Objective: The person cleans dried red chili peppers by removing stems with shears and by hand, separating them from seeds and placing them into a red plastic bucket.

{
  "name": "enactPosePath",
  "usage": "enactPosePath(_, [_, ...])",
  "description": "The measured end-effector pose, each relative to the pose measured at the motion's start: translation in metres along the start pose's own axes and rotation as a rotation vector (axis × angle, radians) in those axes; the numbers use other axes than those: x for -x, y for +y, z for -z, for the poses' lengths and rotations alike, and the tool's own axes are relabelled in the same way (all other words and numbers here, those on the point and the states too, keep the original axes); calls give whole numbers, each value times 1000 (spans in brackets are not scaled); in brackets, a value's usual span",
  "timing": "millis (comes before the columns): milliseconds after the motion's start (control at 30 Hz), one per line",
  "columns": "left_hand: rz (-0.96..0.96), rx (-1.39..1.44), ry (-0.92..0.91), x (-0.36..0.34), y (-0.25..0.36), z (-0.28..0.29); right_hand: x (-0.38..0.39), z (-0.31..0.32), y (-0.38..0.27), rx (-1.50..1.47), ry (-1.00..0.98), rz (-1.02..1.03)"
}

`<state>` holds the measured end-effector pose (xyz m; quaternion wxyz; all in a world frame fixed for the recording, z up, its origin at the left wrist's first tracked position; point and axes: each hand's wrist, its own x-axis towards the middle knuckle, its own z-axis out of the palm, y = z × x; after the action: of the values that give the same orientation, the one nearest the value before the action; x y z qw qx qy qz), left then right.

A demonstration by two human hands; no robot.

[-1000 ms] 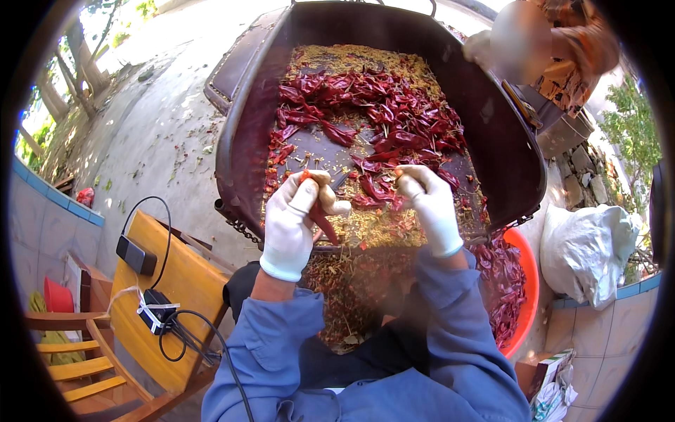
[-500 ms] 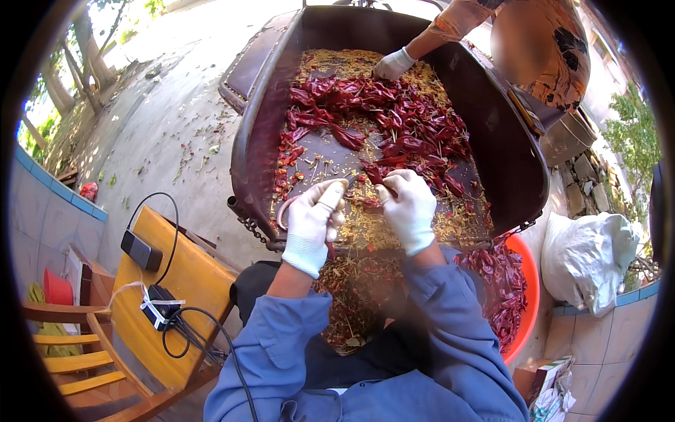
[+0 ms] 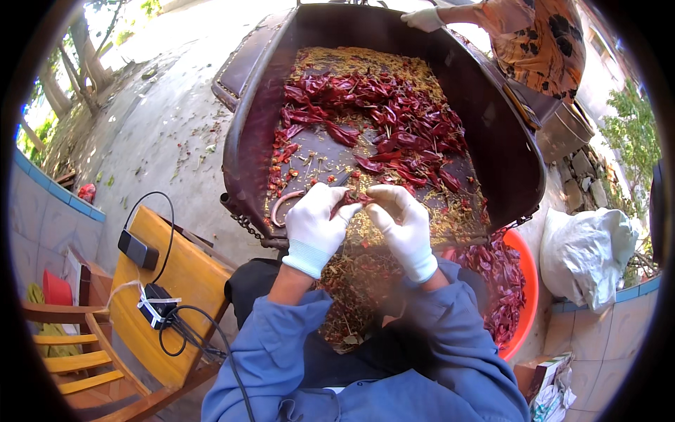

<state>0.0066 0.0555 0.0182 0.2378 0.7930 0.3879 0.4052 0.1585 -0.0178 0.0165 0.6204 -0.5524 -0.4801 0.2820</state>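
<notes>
My left hand (image 3: 316,224), in a white glove, is closed with thumb and fingers pinching a dried red chili pepper (image 3: 355,199). My right hand (image 3: 406,231), gloved alike, grips the other end of this pepper with its fingertips. Both hands are over the near edge of a dark brown metal cart bed (image 3: 508,151). Beyond them lies a heap of dried red chilies (image 3: 401,126) among scattered yellow seeds (image 3: 330,58). A pinkish curved loop (image 3: 275,209) pokes out beside my left hand; the rest of it is hidden.
An orange tub (image 3: 529,274) of chilies stands at my right, near a white sack (image 3: 587,257). Stems and scraps (image 3: 358,292) pile up below the cart. Left is a wooden stool (image 3: 151,235) with black devices and cables. Another person's gloved hand (image 3: 423,20) rests at the far rim.
My hands have come together on the pepper, slightly lower than before. The other person's hand has left the seeds and moved up to the cart's far rim.
</notes>
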Motion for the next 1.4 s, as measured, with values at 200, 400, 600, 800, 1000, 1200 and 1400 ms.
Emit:
enactPosePath(200, [-198,-150,-48,7,5,-6,-4,-2,0,282,-4,255])
enactPosePath(400, [-164,54,-113,7,4,-6,-3,-3,-10,296,48,286])
enactPosePath(600, [44,550,-186,5,14,-4,-8,13,1,-792,-62,-544])
enactPosePath(800, [477,1069,-261,6,16,4,-35,41,24,-1068,125,-415])
enactPosePath(1000, [520,1388,-149,0,8,11,-29,83,12,652,214,223])
enactPosePath(1200, [473,1371,-243,-2,-4,5,-26,75,47,1134,-68,440])
enactPosePath(1400, [555,1153,-236,-2,2,6,-40,67,70,1247,-153,379])
